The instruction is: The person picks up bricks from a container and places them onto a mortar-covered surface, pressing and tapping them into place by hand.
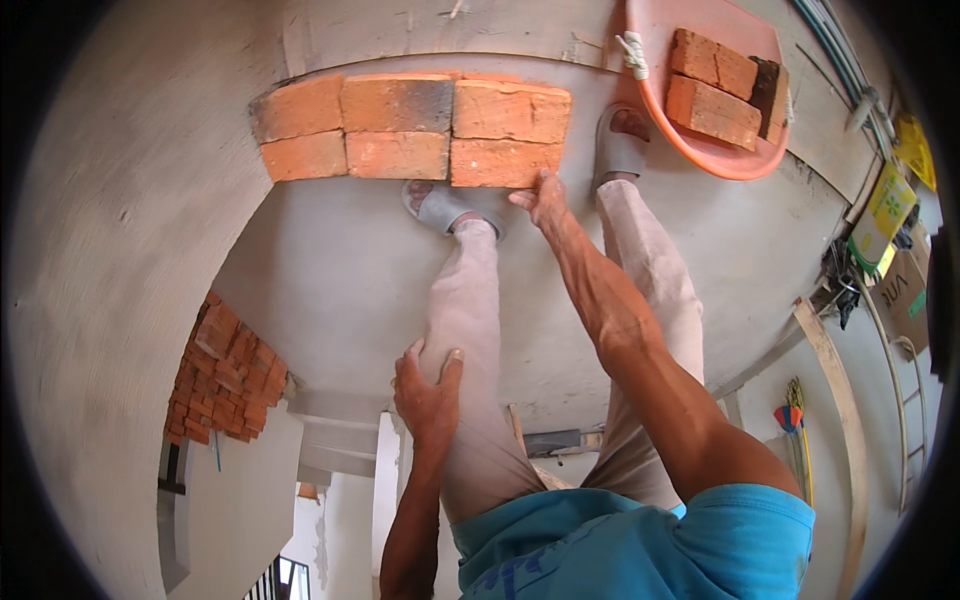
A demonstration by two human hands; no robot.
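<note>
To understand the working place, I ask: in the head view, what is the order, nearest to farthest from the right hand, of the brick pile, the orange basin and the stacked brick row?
From the right hand:
1. Stacked brick row: right at the hand.
2. Orange basin: upper right.
3. Brick pile: lower left.

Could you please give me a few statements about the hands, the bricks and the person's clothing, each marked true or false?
1. The right hand is at the lower right brick of the two-row stack. True.
2. The left hand holds a brick. False: the left hand rests on the left trouser leg.
3. The rope-tied pink container has bricks in it. True.
4. The shirt is red. False: the shirt is blue.
5. Grey slippers are on the person's feet. True.
</note>
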